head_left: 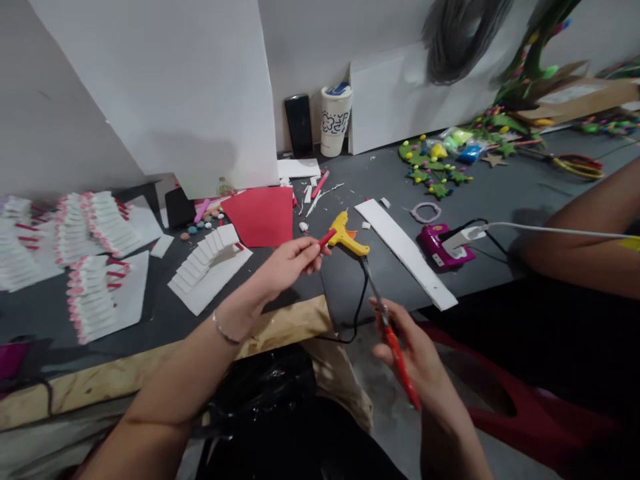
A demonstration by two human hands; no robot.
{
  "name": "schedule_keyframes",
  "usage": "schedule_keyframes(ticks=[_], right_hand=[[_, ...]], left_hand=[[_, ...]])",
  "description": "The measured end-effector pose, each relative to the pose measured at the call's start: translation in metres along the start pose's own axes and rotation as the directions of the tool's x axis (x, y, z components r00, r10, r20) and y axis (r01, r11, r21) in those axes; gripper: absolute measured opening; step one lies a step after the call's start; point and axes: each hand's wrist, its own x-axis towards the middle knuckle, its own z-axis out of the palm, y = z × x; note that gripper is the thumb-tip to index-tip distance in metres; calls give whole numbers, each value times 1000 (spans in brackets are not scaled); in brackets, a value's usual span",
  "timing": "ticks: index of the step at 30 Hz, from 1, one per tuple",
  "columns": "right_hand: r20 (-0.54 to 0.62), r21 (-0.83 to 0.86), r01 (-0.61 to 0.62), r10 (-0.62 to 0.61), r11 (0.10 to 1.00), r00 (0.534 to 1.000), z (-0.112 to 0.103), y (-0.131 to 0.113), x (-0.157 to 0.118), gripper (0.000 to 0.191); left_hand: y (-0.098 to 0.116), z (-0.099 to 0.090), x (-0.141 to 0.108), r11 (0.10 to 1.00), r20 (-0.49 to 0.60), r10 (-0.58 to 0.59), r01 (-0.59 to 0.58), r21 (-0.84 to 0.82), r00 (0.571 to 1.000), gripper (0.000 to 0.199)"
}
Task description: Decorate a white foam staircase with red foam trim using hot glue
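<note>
Between the fingertips of my left hand (295, 260) is a short red stick (327, 238), its material unclear. A yellow glue gun (350, 241) lies on the table just beyond it. My right hand (413, 350), near the table's front edge, is closed around red-handled scissors (399, 363), blades pointing up and away toward the glue gun. To the left of my left hand, a red sheet (265, 217) lies flat. Nearer me, a white card (194, 301) carries a stepped row of white folded pieces (205, 260).
A long white foam strip (405, 250) lies right of the glue gun, beside a purple power socket (437, 248) with cables. White-and-red pieces (95, 290) fill the left. A cup (335, 123) and phone (299, 127) stand behind. Another person's arm (590, 233) rests at right.
</note>
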Motion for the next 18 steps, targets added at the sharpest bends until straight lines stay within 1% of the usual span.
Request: schedule_keyframes(ticks=[2, 4, 6, 11, 18], right_hand=[[62, -80, 44, -39, 996, 997, 12, -11, 9, 59], [135, -123, 69, -53, 990, 989, 22, -20, 15, 57], [182, -143, 88, -61, 986, 981, 30, -26, 18, 56], [212, -163, 133, -97, 978, 972, 44, -29, 19, 58], [249, -233, 143, -84, 962, 965, 52, -33, 17, 64]], left_hand=[[-7, 2, -19, 1000, -13, 10, -10, 7, 1000, 23], [-13, -1, -33, 1000, -55, 6, -5, 27, 998, 22], [-16, -5, -44, 999, -108, -7, 12, 43, 994, 19], [-21, -13, -63, 995, -203, -35, 54, 85, 979, 13], [-28, -20, -76, 991, -230, -73, 96, 89, 970, 13]])
